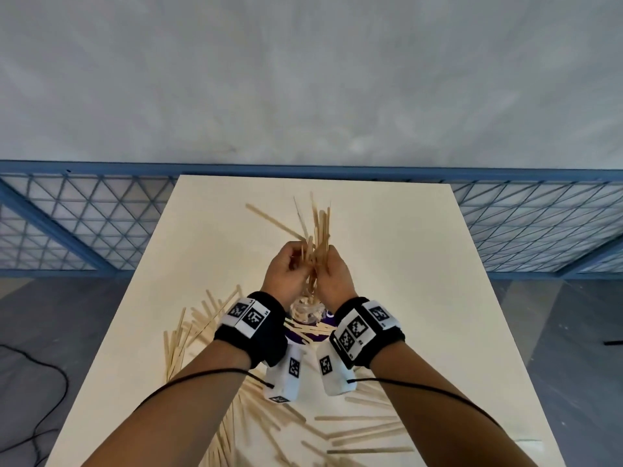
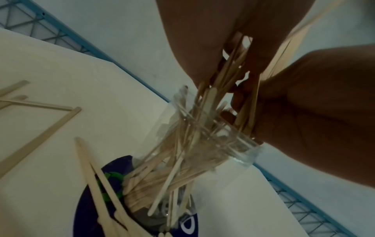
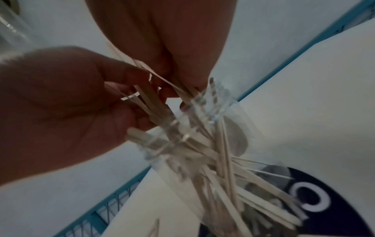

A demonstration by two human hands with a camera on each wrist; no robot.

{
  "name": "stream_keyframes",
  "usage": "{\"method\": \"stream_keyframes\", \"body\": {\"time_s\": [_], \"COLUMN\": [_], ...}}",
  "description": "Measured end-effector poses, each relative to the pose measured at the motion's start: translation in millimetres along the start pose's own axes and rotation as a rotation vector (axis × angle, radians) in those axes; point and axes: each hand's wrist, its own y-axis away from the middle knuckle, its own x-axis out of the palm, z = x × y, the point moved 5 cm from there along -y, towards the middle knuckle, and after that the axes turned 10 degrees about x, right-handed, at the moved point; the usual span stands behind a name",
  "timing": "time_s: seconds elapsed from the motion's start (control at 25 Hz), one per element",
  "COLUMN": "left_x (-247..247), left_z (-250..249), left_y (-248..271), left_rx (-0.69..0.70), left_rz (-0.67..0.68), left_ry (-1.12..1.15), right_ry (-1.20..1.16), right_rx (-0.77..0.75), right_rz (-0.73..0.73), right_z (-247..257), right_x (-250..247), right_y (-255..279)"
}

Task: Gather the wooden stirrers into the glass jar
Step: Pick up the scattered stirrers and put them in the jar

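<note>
Both hands hold one bundle of wooden stirrers (image 1: 318,227) upright over the glass jar (image 1: 305,310). My left hand (image 1: 290,267) grips the bundle from the left and my right hand (image 1: 332,269) grips it from the right, fingers curled round the sticks. The bundle's lower ends reach into the jar's mouth (image 2: 202,121). Inside the jar (image 3: 192,133) several stirrers lean crisscross. In the left wrist view my left hand (image 2: 202,40) is at the top and the right hand (image 2: 304,112) beside it. The right wrist view shows the right hand (image 3: 162,40) above and the left hand (image 3: 61,104).
The jar stands on a dark blue round mat (image 2: 91,200) on a cream table (image 1: 404,247). Loose stirrers lie fanned out left of the jar (image 1: 188,335) and near the table's front (image 1: 364,429). A blue mesh fence (image 1: 67,224) runs behind. A cable (image 1: 40,382) lies on the floor.
</note>
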Motion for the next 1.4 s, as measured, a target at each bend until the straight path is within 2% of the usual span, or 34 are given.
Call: {"method": "stream_keyframes", "body": {"time_s": [0.08,0.28,0.4,0.52,0.64,0.72,0.8,0.84,0.92,1.0,1.08,1.12,1.2,1.28,1.4], "left_x": [-2.5,0.0,1.2,-2.4,-4.0,4.3,13.3,14.1,6.6,-7.4,-19.2,-22.9,-24.9,-24.7,-20.3], "left_z": [-5.1,-34.7,-30.1,-19.9,-9.9,-2.4,-2.5,-7.0,-19.1,-29.3,-30.1,-24.6,-11.6,-9.1,-15.7], "left_y": [-0.1,-17.2,-19.8,-17.2,-11.9,-5.8,0.9,2.8,2.6,4.4,9.5,12.8,16.3,15.5,4.9], "left_rx": [-0.033,0.122,0.160,0.164,0.140,0.108,0.151,0.190,0.288,0.337,0.240,0.138,-0.002,0.006,0.010], "left_rz": [-0.009,-0.085,-0.090,-0.019,0.078,0.236,0.389,0.418,0.363,0.240,0.199,0.224,0.247,0.205,0.226], "left_ry": [0.084,0.164,0.021,-0.134,-0.149,-0.243,-0.338,-0.363,-0.453,-0.699,-0.979,-1.014,-0.844,-0.663,-0.637], "right_ry": [0.065,0.276,0.221,0.184,0.162,0.166,0.222,0.262,0.318,0.316,0.350,0.397,0.497,0.563,0.631], "right_rx": [-0.013,-0.086,-0.100,-0.149,-0.256,-0.309,-0.341,-0.346,-0.336,-0.306,-0.298,-0.295,-0.297,-0.306,-0.336], "right_rz": [0.028,0.078,0.062,-0.072,-0.133,-0.155,-0.181,-0.186,-0.145,-0.021,0.091,0.118,0.136,0.161,0.190], "right_z": [-2.6,10.3,7.3,3.1,-3.4,-8.5,-14.3,-16.4,-20.5,-25.0,-27.1,-27.5,-25.2,-20.7,-16.1], "right_x": [3.4,9.5,7.7,-5.2,-17.3,-22.6,-22.8,-22.6,-21.3,-21.3,-19.6,-18.0,-14.4,-11.0,-5.9], "right_y": [4.1,5.1,7.7,13.8,21.4,25.3,26.4,25.8,23.5,21.2,18.2,17.1,13.8,10.2,2.6]}}
